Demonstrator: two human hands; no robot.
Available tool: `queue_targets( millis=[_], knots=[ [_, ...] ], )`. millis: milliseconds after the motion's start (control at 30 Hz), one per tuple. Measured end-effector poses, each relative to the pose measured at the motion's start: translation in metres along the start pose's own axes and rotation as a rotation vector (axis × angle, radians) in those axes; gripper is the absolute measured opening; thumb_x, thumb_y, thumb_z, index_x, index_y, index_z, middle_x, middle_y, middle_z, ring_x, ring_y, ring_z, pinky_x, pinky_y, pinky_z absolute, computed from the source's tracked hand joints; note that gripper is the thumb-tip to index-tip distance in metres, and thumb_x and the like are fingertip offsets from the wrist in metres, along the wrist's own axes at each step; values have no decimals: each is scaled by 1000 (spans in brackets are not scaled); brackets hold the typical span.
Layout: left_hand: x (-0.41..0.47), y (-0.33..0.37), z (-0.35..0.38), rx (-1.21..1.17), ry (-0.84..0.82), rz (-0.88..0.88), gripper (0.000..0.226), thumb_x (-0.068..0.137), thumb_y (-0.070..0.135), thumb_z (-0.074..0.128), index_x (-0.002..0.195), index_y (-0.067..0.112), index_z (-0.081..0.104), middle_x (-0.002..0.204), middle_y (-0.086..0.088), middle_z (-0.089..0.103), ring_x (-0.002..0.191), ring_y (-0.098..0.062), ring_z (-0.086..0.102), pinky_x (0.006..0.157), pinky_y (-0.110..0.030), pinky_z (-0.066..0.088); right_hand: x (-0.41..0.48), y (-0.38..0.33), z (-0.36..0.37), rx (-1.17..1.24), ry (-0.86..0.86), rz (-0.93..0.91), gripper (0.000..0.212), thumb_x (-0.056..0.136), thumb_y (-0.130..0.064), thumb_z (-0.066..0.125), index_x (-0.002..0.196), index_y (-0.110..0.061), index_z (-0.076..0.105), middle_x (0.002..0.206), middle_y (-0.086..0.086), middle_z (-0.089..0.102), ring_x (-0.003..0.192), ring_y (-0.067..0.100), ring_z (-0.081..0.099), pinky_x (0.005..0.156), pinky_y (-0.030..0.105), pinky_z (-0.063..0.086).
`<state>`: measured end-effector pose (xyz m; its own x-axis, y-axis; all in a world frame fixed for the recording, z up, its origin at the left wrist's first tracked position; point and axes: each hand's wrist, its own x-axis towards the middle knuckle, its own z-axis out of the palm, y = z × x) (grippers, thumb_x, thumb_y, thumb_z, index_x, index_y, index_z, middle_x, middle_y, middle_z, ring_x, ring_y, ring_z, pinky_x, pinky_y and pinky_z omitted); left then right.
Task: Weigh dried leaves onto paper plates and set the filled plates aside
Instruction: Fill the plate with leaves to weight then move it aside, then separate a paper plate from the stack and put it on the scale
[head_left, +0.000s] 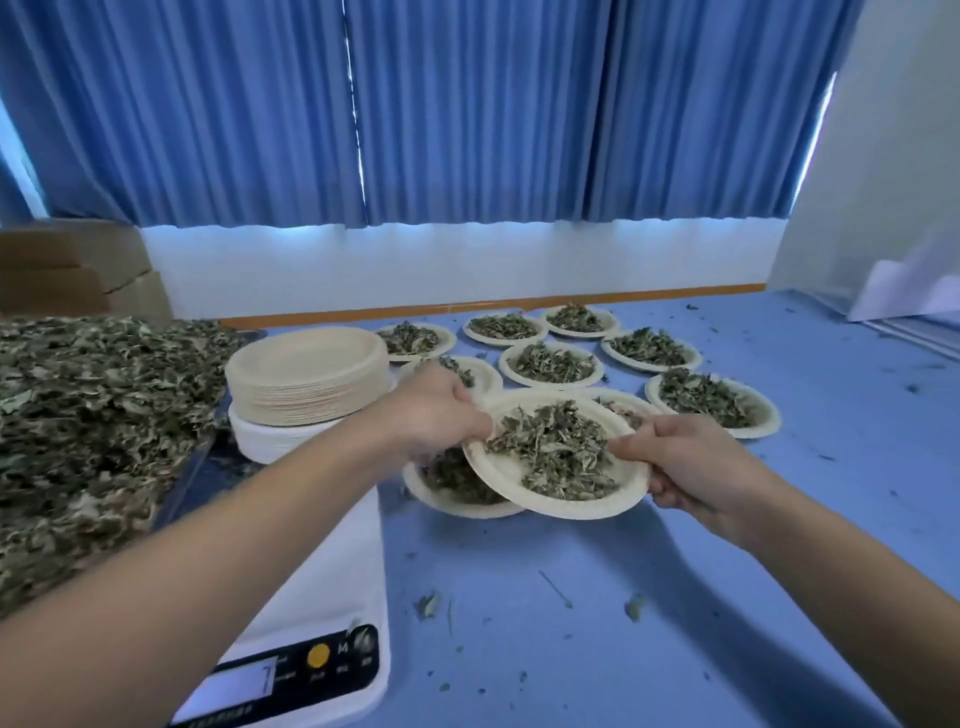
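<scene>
A: Status on the surface?

B: Blue tabletop (701, 597), littered with leaf crumbs. Far edge runs along a white wall below pleated blue curtains (467, 114); brown cardboard boxes (78, 270) at the far left corner.

A: Hands?

B: Both on one round beige paper plate of dried green leaves (558, 454). Left hand (436, 415) grips its left rim, right hand (691, 462) pinches its right rim, thumb on top. Plate is tilted a bit, held over the middle of the tabletop, overlapping another filled plate (457, 486) underneath on its left.

A: The rest of the filled ones?

B: Cluster of filled paper plates (649, 348) behind it toward the far edge, close together, some touching. One more (714, 402) just right of the held plate.

A: Supplies?

B: Stack of empty beige paper plates (306, 379) left of centre, sitting on a white stack. Big heap of loose dried leaves (88, 431) along the left edge. White digital scale (322, 623) at the near edge, no plate on its platform, display lit; digits unreadable.
</scene>
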<state>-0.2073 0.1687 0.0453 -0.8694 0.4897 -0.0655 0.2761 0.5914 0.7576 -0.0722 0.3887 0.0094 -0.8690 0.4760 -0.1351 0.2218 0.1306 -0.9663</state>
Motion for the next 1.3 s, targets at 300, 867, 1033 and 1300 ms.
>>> queue_targets(
  millis=[300, 867, 1033, 1300],
  knots=[
    [38, 77, 120, -78, -126, 71, 5, 85, 9, 70, 84, 8, 65, 53, -10, 55, 53, -24, 50, 43, -18, 31, 4, 53, -120, -30, 250, 48, 27, 92, -16, 74, 71, -4, 63, 48, 8, 47, 42, 17, 41, 49, 28, 32],
    [31, 127, 224, -320, -367, -87, 15, 89, -5, 71, 101, -10, 63, 74, -17, 66, 37, -12, 58, 41, -20, 52, 20, 89, -223, -410, 592, 154, 17, 82, -23, 86, 76, -10, 77, 67, 12, 68, 58, 24, 55, 53, 28, 40],
    [36, 132, 230, -392, -337, -136, 17, 88, -6, 72, 103, -11, 66, 79, -15, 68, 44, -14, 60, 41, -19, 52, 30, 83, -225, -482, 667, 160, 8, 82, -14, 81, 79, -9, 77, 80, 11, 72, 79, 30, 65, 70, 38, 55],
    [36, 120, 203, -357, -325, -42, 9, 95, 2, 64, 101, -4, 66, 83, -16, 69, 60, -18, 69, 51, -25, 59, 18, 43, -145, -597, 664, -224, 18, 84, -9, 58, 72, -20, 66, 68, -2, 66, 69, 19, 62, 57, 25, 40]
  ],
)
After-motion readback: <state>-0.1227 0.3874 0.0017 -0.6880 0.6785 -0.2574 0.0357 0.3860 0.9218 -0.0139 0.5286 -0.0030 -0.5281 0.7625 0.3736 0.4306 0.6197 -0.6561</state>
